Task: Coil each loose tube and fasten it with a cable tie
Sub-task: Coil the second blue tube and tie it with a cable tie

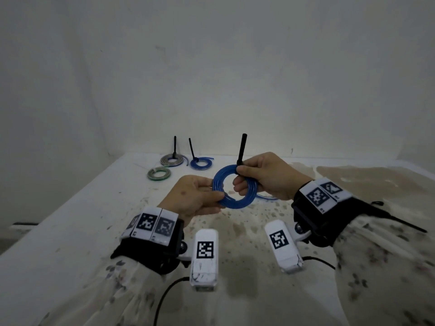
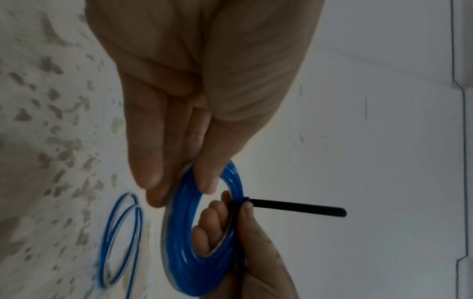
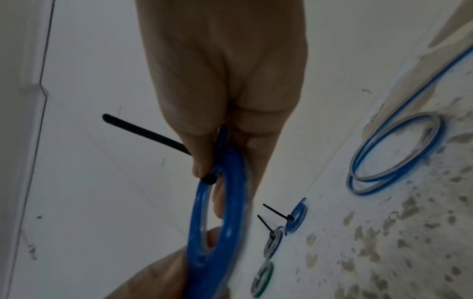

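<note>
Cinching cable tie (image 1: 240, 152) on blue tube coil (image 1: 231, 190).
Left hand (image 1: 195, 198) pinches coil rim, right hand (image 1: 266, 176) pinches tie head; keep loops stacked, pull tail straight.

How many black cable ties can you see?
3. One black tie stands up from the blue coil held in both hands. Two more stick up from the grey coil and the small blue coil by the wall. Others may be hidden.
</note>
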